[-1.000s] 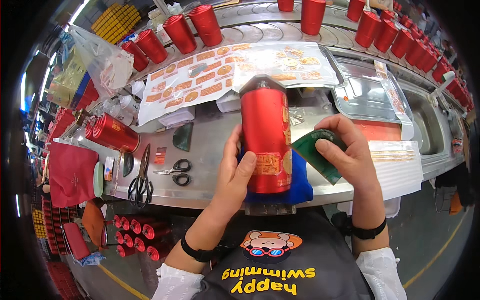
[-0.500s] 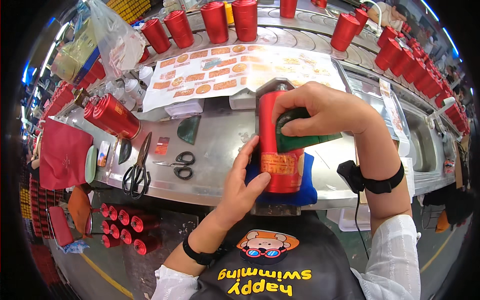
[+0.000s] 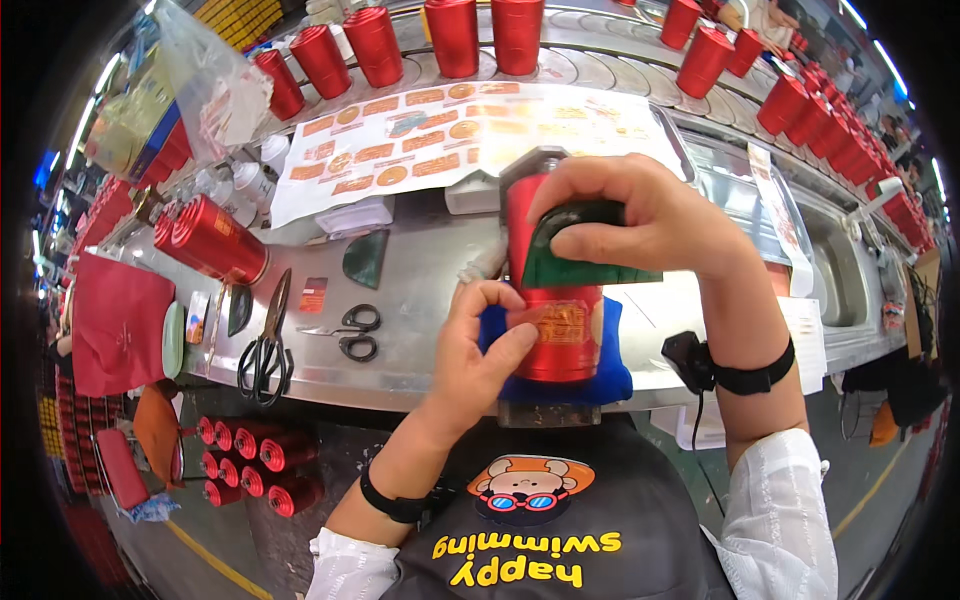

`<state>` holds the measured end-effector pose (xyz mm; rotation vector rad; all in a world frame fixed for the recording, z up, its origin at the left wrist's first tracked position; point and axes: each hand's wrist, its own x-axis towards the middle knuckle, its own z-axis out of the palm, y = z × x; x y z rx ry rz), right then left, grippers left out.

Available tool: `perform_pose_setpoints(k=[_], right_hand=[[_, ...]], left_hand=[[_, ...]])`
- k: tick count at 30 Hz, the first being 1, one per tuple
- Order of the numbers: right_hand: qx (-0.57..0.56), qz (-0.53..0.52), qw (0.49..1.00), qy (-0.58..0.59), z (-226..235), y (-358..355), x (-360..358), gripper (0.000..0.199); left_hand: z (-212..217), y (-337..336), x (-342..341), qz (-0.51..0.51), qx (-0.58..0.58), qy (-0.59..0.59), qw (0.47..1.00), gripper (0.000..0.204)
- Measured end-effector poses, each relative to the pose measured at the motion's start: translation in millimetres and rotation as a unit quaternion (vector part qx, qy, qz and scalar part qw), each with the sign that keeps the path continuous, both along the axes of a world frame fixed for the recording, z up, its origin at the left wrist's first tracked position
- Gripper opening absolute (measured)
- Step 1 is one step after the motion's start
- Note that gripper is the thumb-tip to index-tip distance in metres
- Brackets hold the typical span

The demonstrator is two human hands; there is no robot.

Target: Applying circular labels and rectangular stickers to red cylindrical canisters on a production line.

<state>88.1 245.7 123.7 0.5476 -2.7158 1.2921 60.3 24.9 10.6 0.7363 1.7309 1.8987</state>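
1. Left hand (image 3: 475, 350) wraps loosely round the red tin canister (image 3: 555, 300), thumb on its gold label, probably steadying it.
2. Right hand (image 3: 640, 215) is curled tight on a dark green scraper (image 3: 575, 262), pressed flat against the canister, looks like smoothing.
3. Canister stands on a blue pad (image 3: 610, 375) at the counter's (image 3: 420, 290) near edge; scissors (image 3: 350, 332) lie left.

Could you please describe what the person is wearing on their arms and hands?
Both hands, left hand and right hand, are bare, without gloves. White sleeves are pushed up both forearms. A black band circles the left wrist; a black strap with a small black device and dangling cable circles the right.
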Motion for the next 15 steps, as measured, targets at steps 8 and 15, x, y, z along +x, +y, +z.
perform_pose_setpoints(k=[8,15], right_hand=[[-0.231,-0.274,0.929,0.094,-66,-11,71,0.025],[-0.170,-0.331,0.921,0.118,-94,-37,81,0.028]], left_hand=[[23,9,-10,0.017,-0.022,0.166,0.986,0.012],[58,15,4,-0.020,-0.063,0.221,0.973,0.011]])
